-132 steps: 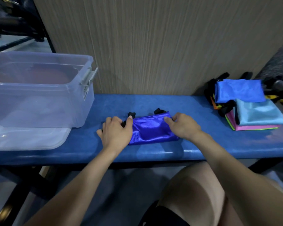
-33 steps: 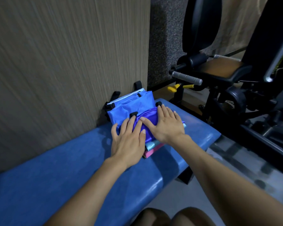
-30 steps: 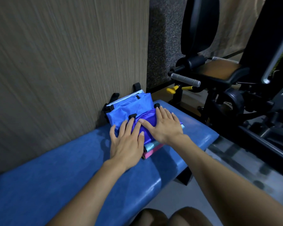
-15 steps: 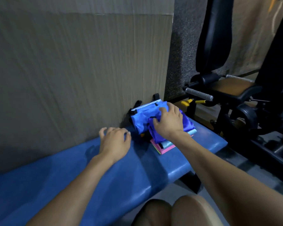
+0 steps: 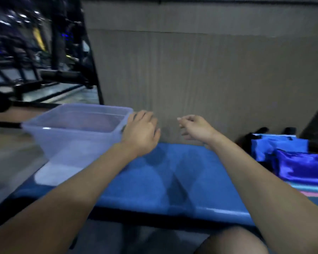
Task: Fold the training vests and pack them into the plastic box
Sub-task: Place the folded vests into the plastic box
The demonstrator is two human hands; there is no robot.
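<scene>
A clear plastic box (image 5: 72, 143) stands on the left end of the blue bench (image 5: 163, 178). My left hand (image 5: 141, 132) is at the box's right end, over its handle, fingers loosely bent; the view is blurred and no firm grip shows. My right hand (image 5: 195, 127) hovers above the bench's middle near the wall, fingers loosely curled and holding nothing. Folded training vests are stacked at the far right: a shiny purple vest (image 5: 301, 167) on top in front, a blue vest (image 5: 279, 145) behind it, and cyan and pink vest edges (image 5: 316, 191) below.
The box sits on its clear lid (image 5: 50, 175). A beige panel wall (image 5: 200, 70) runs right behind the bench. Dark gym machines (image 5: 35, 61) stand at the back left. My knee (image 5: 233, 242) is below the bench's front edge.
Both hands have left the vest stack and swung left. The left hand now reaches the box's right end and the right hand hangs in the air. The view has turned left too.
</scene>
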